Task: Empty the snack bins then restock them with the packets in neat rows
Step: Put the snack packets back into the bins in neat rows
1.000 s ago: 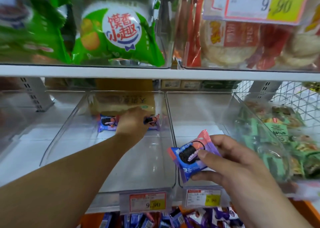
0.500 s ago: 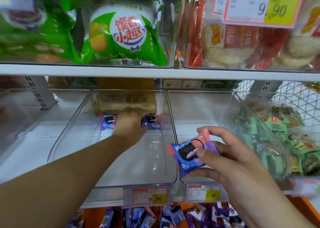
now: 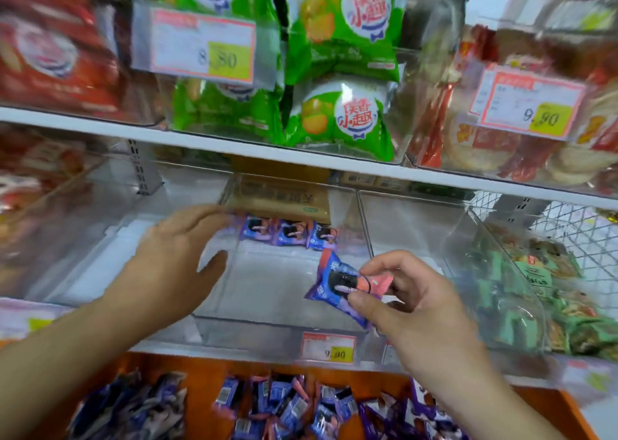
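A clear plastic snack bin [image 3: 267,334] sits on the middle shelf. At its back wall three blue-purple cookie packets [image 3: 287,234] stand side by side in a row. My right hand [image 3: 411,309] pinches one more blue and pink cookie packet [image 3: 341,282] over the bin's front right part. Left of the row hovers my left hand [image 3: 174,262], fingers spread and relaxed, holding nothing. A heap of the same packets [image 3: 284,406] lies on an orange surface below the shelf.
A second clear bin [image 3: 411,225] stands to the right, then one with green packets [image 3: 521,292]. The shelf above carries bins of green bags [image 3: 337,118] and red packs [image 3: 501,152]. Price tags [image 3: 329,347] hang on the bin fronts. A cardboard box [image 3: 284,199] sits behind.
My left hand has come away from the back row and moved left and toward me. The right hand has carried its packet left, over the middle bin. The camera view has tilted up.
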### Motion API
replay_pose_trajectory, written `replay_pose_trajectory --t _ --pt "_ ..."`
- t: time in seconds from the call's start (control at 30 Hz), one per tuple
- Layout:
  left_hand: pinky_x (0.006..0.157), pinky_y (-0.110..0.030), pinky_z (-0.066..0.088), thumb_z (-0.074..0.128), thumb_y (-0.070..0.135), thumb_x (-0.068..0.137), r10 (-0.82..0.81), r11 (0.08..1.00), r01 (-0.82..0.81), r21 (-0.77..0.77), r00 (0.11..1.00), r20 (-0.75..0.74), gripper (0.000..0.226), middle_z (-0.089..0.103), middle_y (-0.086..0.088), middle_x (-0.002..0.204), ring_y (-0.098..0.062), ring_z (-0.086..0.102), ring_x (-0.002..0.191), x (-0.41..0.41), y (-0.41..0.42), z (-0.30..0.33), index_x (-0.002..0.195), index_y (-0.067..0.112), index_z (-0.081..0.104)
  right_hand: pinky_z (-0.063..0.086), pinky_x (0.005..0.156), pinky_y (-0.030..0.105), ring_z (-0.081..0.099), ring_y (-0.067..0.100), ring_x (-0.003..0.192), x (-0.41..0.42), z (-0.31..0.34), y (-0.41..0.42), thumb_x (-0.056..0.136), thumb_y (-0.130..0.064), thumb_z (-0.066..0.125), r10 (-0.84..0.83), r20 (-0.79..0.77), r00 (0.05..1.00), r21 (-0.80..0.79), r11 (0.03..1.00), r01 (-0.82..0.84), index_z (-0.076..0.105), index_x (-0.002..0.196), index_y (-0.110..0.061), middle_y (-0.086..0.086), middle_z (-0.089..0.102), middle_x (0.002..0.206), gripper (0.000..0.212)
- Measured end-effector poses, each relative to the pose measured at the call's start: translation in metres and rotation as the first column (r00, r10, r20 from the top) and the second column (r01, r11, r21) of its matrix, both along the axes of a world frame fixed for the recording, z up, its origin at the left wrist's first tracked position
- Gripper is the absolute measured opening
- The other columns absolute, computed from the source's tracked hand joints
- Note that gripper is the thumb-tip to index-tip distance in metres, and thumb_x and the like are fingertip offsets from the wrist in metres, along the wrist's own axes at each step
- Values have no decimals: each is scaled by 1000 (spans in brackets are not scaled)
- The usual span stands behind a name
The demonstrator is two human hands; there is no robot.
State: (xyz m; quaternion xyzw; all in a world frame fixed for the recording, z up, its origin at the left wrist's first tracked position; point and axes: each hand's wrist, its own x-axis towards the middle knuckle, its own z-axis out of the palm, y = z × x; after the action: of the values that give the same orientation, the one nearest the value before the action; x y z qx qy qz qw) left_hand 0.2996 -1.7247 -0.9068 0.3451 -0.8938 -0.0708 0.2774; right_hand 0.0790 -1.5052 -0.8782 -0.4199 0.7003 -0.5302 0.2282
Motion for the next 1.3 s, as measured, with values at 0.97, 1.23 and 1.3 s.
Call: replay_pose_trajectory --t 0.97,1.23,1.3 --pt "111 -36 44 30 60 104 -47 993 34 116 992 113 70 28 15 167 -15 37 147 32 -2 -30 165 38 4 44 107 40 50 29 122 -6 -108 -246 88 -47 78 124 -758 640 260 958 122 65 133 -43 -1 57 134 47" --pt "109 -47 46 49 53 100 -83 996 79 36 991 107 67 49 -3 152 -29 47 135 54 35 -6 161 31 30 35 96 9 55 9 115 44 -52 -79 93 -21 78 127 -588 799 28 990 -136 73 124 -33 -6 56 120 33" --pt "92 -43 52 53 45 101 -166 984 169 -61 985 55 53 61 -3 131 -26 56 116 56 56 -4 149 23 49 40 87 11 58 7 105 58 -45 -28 94 -15 76 206 -510 835 31 975 -221 74 118 -28 -7 57 115 27"
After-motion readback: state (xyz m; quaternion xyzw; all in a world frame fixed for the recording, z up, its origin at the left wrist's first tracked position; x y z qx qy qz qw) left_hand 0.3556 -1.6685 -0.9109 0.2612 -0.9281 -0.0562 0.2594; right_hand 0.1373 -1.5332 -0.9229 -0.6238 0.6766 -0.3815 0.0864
